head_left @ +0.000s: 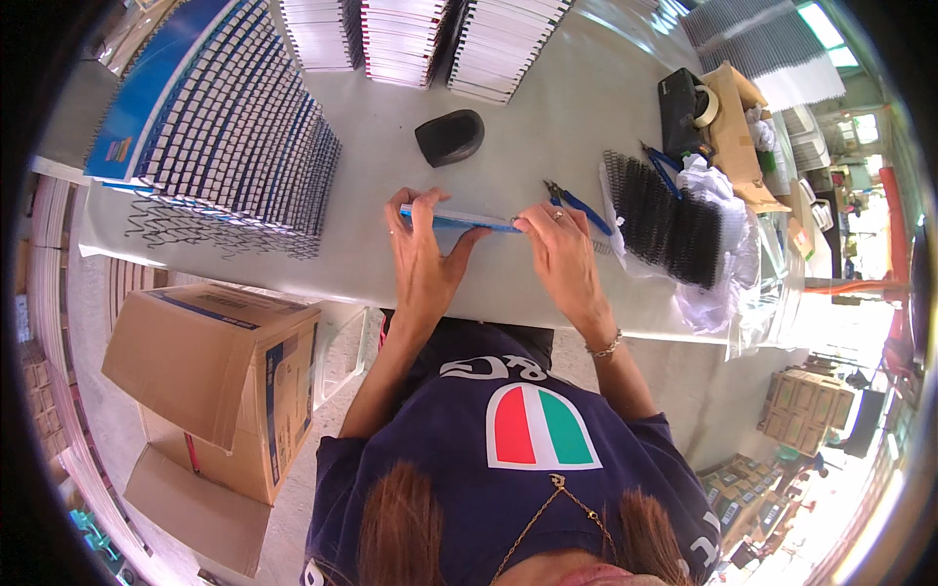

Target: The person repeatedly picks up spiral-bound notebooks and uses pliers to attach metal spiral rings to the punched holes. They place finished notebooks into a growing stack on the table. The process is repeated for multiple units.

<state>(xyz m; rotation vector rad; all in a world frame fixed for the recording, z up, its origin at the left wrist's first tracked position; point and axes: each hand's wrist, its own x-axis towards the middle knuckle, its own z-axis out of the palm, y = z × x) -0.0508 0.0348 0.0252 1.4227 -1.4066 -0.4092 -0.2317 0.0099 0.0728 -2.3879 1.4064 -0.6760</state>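
A thin blue-covered notebook (464,221) is held edge-up over the table, its long edge running left to right. My left hand (422,252) is closed round its left part, thumb on the near side and fingers over the far side. At the right end, the fingertips of my right hand (565,256) pinch together against the notebook's corner. Whether a wire coil is also between them is too small to tell. A short dark coil (602,247) shows just beside the right hand. Blue-handled pliers (589,211) lie right behind that hand.
A tall stack of coil-bound notebooks (234,127) stands at left, with more stacks (508,44) at the back. A dark rounded block (449,137) lies beyond my hands. Right are a heap of black coils (669,225), second pliers (662,168) and a tape roll (705,105). An open carton (210,361) sits below the table's left.
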